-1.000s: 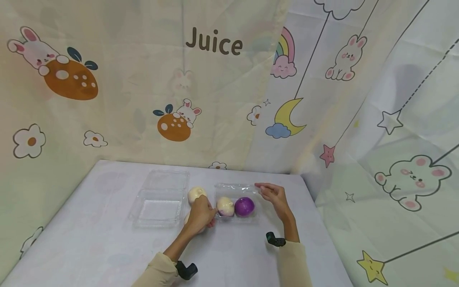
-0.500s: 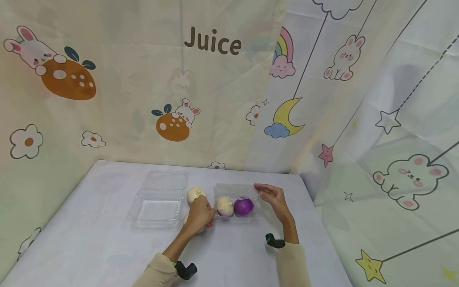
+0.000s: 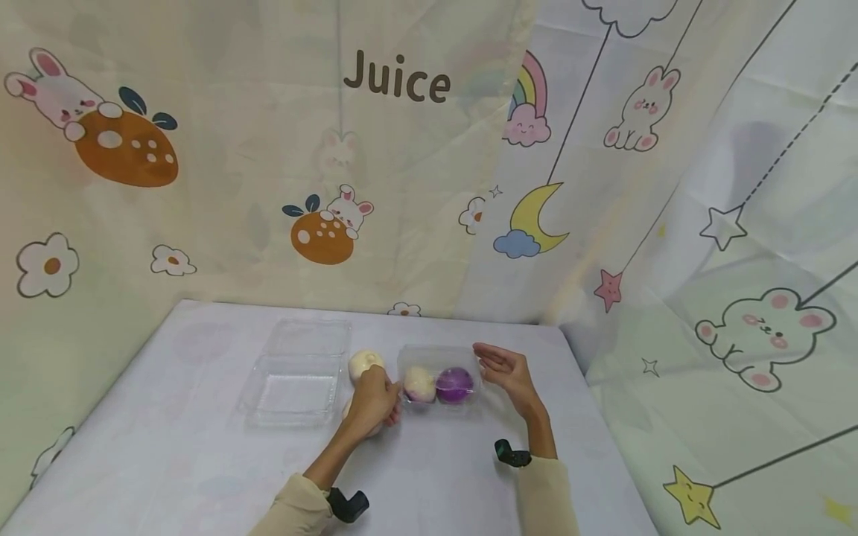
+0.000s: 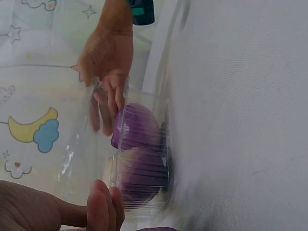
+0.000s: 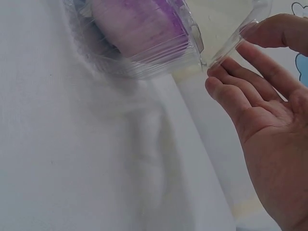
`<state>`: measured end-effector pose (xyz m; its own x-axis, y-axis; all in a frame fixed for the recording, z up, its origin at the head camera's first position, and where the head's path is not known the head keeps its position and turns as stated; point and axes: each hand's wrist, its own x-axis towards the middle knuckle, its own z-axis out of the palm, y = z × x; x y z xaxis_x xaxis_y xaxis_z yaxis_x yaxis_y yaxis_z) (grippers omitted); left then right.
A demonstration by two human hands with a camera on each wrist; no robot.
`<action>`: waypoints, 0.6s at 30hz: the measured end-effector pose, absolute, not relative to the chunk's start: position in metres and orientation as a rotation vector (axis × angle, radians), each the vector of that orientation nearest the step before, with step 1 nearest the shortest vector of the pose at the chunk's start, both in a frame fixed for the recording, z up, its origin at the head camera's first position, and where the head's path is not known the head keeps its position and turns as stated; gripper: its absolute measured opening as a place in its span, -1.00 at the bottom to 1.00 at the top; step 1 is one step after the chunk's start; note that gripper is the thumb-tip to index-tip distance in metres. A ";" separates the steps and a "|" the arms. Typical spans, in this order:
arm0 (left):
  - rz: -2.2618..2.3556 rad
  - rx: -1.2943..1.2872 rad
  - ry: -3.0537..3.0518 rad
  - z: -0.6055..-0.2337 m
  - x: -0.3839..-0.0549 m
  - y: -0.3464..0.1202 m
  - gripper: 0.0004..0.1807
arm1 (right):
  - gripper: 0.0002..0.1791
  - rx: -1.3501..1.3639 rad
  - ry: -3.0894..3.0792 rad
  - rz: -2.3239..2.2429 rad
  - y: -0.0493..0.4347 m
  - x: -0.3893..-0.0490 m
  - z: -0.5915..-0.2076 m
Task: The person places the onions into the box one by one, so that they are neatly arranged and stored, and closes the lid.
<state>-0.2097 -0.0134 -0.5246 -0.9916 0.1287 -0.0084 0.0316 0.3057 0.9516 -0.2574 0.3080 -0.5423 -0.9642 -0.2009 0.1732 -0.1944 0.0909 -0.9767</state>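
Note:
A clear plastic clamshell box (image 3: 439, 411) sits at the table's middle, holding a cream-and-purple ball (image 3: 419, 385) and a glossy purple ball (image 3: 456, 385), both bun-like. Its hinged lid (image 4: 72, 149) stands partly raised, slanting over the balls. My right hand (image 3: 511, 378) pinches the lid's right edge, thumb on one face and fingers on the other, as the right wrist view shows. At the box's left end, my left hand (image 3: 372, 398) grips the edge with its fingertips. A cream ball (image 3: 366, 365) lies just behind this hand, and another is mostly hidden under it.
To the left, a second clear clamshell box (image 3: 295, 398) lies with its lid folded back. A white cloth covers the table (image 3: 214, 461). Printed curtains (image 3: 255, 149) hang at the back and sides.
The lid has tipped forward toward me, its front edge now crossing over the purple ball. My right hand has followed it slightly; my left hand has stayed at the box's left end.

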 end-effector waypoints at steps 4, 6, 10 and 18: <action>1.816 0.118 2.439 -0.524 -0.211 -0.014 -0.57 | -0.38 -0.427 2.306 -2.077 0.307 -0.258 -0.545; 1.828 0.106 2.429 -0.524 -0.211 -0.014 -0.52 | -0.37 -0.433 2.307 -2.072 0.307 -0.259 -0.546; 1.852 0.070 2.402 -0.524 -0.212 -0.014 -0.46 | -0.35 -0.454 2.308 -2.060 0.306 -0.259 -0.548; 1.846 -0.043 2.387 -0.521 -0.211 -0.013 -0.53 | -0.29 -0.484 2.319 -2.035 0.307 -0.260 -0.549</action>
